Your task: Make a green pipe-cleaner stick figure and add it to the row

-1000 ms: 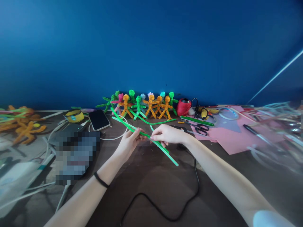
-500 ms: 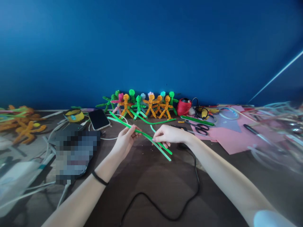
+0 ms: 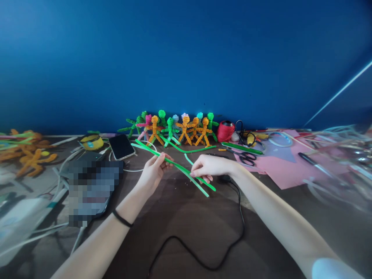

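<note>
Two long green paper strips point(image 3: 180, 169) are held above the dark table point(image 3: 186, 228) between both hands. My left hand point(image 3: 154, 171) pinches them near their middle, fingers closed. My right hand point(image 3: 209, 166) pinches them a little further right, where their lower ends fan apart. The far ends of the strips point up-left toward a black phone point(image 3: 121, 147). A row of small orange, green and pink twisted-paper figures point(image 3: 177, 130) stands against the blue wall behind the hands.
Black scissors point(image 3: 245, 157), a red thread spool point(image 3: 225, 131), pink paper sheets point(image 3: 286, 164) and a pen lie to the right. A black cable point(image 3: 203, 248) loops across the near table. More orange figures point(image 3: 30, 155) and white cables are on the left.
The strips have tilted flatter and shifted slightly; my right hand slid a little right along them, and their lower ends spread apart. My left hand rose slightly.
</note>
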